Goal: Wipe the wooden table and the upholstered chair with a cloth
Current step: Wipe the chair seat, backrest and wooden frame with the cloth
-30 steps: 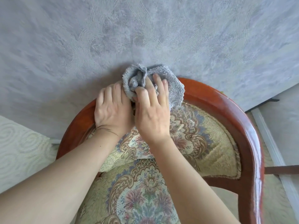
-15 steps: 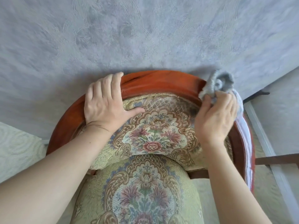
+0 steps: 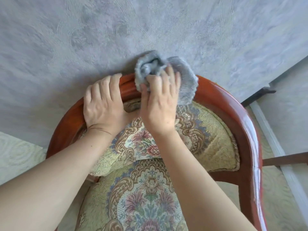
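— Fingers (image 3: 106,85) of the left hand (image 3: 104,105) lie flat and together, curled a little over the curved, glossy red-brown wooden top rail (image 3: 221,99) of the chair; they grasp nothing, only press on the wood. Is that how you read it?

— Yes, palm down on the rail, thumb hidden toward the padded back. Just to its right the right hand (image 3: 158,107) is bunched around a fluffy grey terry cloth (image 3: 186,84), fingers clenched on it, and the cloth is pushed against the top of the same rail.

— Where exactly does the cloth sit?

— At the middle of the rail's curve, touching the wood. One wad sticks up above the knuckles, another flap spreads to the right and hangs slightly over the upper edge of the chair's floral tapestry backrest (image 3: 208,134), woven in beige, brown, blue and dull red.

— And lower down?

— Both bare forearms cross over the matching floral upholstered seat (image 3: 141,197). Farther right the rail sweeps down as a shiny armrest (image 3: 253,164).

— Any brand, label or lettering?

— None that I can read — the grey textured wall (image 3: 150,27) behind shows only embossed swirls, and the cloth's surface is blurred.
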A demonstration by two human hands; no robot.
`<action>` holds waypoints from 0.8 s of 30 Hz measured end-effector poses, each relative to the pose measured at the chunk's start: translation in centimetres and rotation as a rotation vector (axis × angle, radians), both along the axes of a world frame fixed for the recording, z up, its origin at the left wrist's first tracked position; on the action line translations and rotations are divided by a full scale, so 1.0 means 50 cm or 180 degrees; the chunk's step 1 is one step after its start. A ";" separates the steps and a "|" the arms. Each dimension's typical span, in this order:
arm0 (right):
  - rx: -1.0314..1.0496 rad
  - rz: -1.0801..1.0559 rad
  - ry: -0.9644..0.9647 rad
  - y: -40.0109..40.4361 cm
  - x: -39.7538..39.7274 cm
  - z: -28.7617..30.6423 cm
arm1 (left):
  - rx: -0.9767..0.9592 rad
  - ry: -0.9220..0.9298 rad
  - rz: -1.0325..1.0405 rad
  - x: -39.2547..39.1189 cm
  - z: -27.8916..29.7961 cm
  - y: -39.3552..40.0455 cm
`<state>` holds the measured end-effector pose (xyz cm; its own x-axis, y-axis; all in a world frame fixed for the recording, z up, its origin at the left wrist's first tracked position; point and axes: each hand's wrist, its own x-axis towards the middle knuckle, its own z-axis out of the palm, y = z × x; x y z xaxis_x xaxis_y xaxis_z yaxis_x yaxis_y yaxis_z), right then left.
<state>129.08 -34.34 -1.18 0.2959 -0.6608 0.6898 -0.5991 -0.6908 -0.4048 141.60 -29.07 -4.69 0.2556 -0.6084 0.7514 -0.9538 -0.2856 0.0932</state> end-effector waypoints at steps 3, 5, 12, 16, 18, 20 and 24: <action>-0.0107 0.0477 0.0209 0.021 0.021 -0.013 | -0.0146 -0.0131 0.0193 -0.005 0.005 -0.002; -0.0103 0.0624 0.0234 0.029 0.025 -0.014 | -0.0090 -0.0139 0.0285 -0.005 0.006 0.001; -0.0499 0.0409 0.0881 0.000 -0.035 0.002 | 0.0340 0.0230 -0.0367 0.030 0.011 0.035; 0.0198 -0.0610 0.0267 -0.013 -0.114 0.001 | 0.0434 0.0318 0.0183 0.028 -0.005 0.057; 0.0320 -0.0745 -0.0032 -0.005 -0.113 0.003 | 0.0368 0.0305 0.0187 0.027 -0.011 0.055; 0.0321 -0.0593 -0.0160 0.008 -0.078 0.004 | 0.0276 0.0289 0.0189 0.031 -0.015 0.051; 0.0191 0.0440 0.0154 0.061 0.027 -0.015 | -0.0094 0.0083 0.0314 0.019 -0.016 0.047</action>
